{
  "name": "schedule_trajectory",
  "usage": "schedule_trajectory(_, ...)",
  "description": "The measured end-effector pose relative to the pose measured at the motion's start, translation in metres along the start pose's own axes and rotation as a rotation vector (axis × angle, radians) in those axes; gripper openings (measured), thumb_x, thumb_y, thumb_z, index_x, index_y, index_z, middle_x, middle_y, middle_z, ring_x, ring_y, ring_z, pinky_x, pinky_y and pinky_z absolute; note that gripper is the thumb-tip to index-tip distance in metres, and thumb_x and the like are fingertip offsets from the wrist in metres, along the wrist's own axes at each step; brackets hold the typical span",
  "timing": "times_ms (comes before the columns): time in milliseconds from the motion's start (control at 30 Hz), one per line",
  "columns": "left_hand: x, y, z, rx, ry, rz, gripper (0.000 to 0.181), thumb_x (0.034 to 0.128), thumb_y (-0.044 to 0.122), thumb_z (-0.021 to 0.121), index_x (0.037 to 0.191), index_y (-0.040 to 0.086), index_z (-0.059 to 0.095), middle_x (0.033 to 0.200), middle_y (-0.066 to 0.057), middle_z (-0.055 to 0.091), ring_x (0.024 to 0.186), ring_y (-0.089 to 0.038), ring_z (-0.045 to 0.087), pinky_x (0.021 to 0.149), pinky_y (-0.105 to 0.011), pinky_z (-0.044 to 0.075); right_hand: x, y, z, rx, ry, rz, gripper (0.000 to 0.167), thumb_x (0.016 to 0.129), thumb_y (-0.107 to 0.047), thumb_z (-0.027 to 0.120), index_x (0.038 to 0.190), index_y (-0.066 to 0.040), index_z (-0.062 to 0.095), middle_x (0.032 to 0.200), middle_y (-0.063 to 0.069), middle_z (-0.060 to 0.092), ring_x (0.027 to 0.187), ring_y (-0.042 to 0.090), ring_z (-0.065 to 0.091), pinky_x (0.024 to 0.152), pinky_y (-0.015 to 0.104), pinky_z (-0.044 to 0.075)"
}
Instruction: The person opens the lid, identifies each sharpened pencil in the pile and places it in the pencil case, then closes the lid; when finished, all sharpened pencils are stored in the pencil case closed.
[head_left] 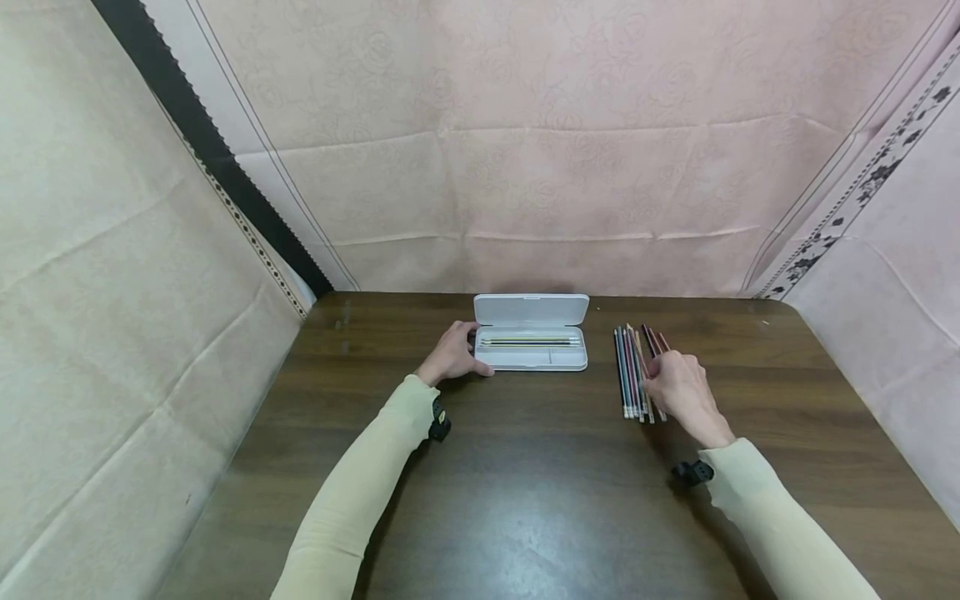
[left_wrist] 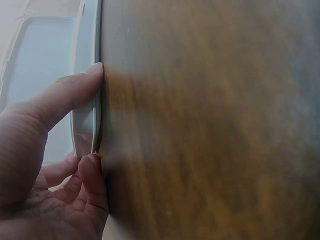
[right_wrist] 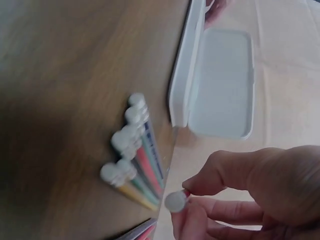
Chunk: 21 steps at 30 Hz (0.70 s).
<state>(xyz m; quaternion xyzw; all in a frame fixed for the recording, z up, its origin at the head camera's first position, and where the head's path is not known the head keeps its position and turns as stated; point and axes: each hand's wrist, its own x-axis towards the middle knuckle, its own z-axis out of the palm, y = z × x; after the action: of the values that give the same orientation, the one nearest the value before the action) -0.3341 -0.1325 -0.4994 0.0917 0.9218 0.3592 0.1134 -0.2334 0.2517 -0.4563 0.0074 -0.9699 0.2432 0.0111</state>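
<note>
A white pencil case point(head_left: 513, 358) lies with its lid point(head_left: 532, 310) raised at the back of the table; a few pencils point(head_left: 529, 341) lie inside it. My left hand point(head_left: 453, 352) grips the case's left end, with the thumb along the front edge and fingers around the corner. To the right of the case is a row of several pencils point(head_left: 627, 379) with white end caps point(right_wrist: 136, 99). Over the right side of that row, my right hand point(head_left: 681, 385) pinches one pencil point(right_wrist: 176, 201) between thumb and fingers. Most of its shaft is hidden by the hand.
The brown wooden table point(head_left: 495, 483) ends just behind the case and pencils. Pale patterned cloth point(head_left: 555, 183) hangs behind it and on both sides. Dark reddish pencils point(head_left: 662, 342) lie close beside my right fingers.
</note>
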Motion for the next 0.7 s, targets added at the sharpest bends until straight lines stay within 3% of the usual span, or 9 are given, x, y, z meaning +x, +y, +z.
schedule_trajectory(400,0.001,-0.001,0.001,-0.004,-0.001,0.003,0.099,0.0824,0.023,0.097,0.164,0.004,0.044,0.156,-0.017,0.049,0.126,-0.032,0.06,0.11,-0.045,0.054,0.0,-0.026,0.001,0.037,0.02,-0.08,0.014,0.09,-0.007,0.073,0.098,0.003,0.08,0.09,0.019,0.08,0.073,0.025,0.067,0.059,0.032,0.049)
schedule_trajectory(700,0.0,0.001,0.001,-0.003,0.007,0.009,0.098,0.0821,0.023,0.097,0.162,0.003,0.045,0.156,-0.017,0.05,0.127,-0.032,0.06,0.111,-0.045,0.054,0.005,-0.04,0.008,0.039,0.05,-0.21,0.016,0.087,-0.004,0.075,0.101,0.002,0.082,0.088,0.016,0.083,0.081,0.03,0.075,0.073,0.044,0.057)
